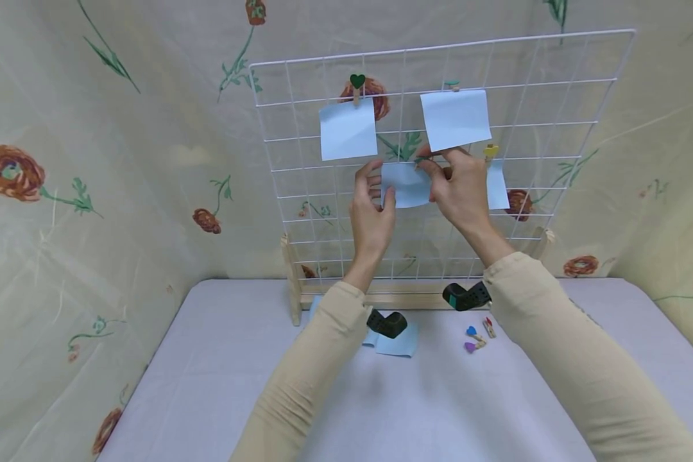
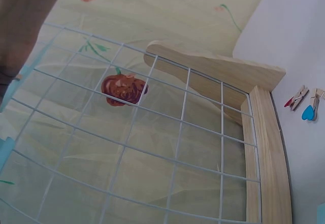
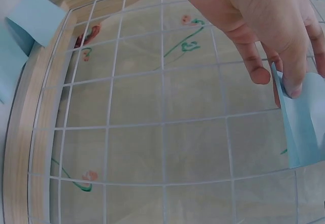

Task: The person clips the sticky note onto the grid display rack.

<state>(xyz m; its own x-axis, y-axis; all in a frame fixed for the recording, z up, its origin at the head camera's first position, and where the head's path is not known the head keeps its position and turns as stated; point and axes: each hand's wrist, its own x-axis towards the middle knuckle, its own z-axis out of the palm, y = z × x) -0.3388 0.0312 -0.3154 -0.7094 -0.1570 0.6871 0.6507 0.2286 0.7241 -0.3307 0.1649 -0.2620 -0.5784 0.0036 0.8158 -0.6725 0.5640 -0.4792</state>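
Note:
A light blue paper note (image 1: 407, 186) lies against the white wire grid (image 1: 323, 170). My left hand (image 1: 372, 221) grips the note's left edge, its thumb (image 3: 293, 82) in front and fingers behind. At the upper right corner, my right hand (image 1: 461, 186) pinches a small wooden clothespin (image 2: 18, 76), mostly covered by the fingers. Two notes hang above: one (image 1: 348, 131) from a green heart clothespin (image 1: 357, 83), another (image 1: 457, 119) from a green-topped clothespin (image 1: 452, 85). Partly behind the right hand, a further note (image 1: 497, 186) hangs from a yellow clothespin (image 1: 491, 151).
The grid stands in a wooden base (image 1: 404, 299) at the table's (image 1: 219, 372) back edge. More blue notes (image 1: 397, 343) lie before it. Clothespins with red, blue (image 1: 471, 331) and purple (image 1: 470, 347) tops lie to the right. Flower-printed cloth (image 1: 167, 128) hangs behind.

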